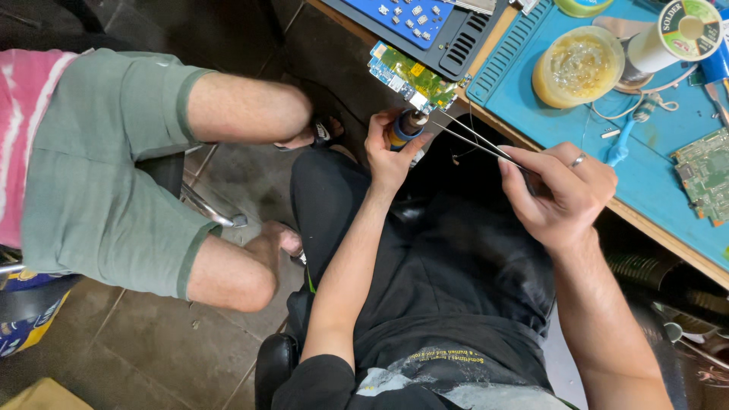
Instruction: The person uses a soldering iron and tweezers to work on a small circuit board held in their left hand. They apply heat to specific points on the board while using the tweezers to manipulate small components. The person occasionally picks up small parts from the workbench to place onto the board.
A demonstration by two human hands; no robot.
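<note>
Tweezers [474, 140], thin and metal, are pinched in the right hand's [562, 193] grip, tips reaching left to a small capped bottle [406, 127] clenched in the left hand [389, 152], just below a green circuit board [414, 78] overhanging the blue worktop's [653, 175] near edge.

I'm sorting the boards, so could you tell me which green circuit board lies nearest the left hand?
The circuit board at the bench edge, directly above the left hand; the other board lies far right on the blue mat.
</note>
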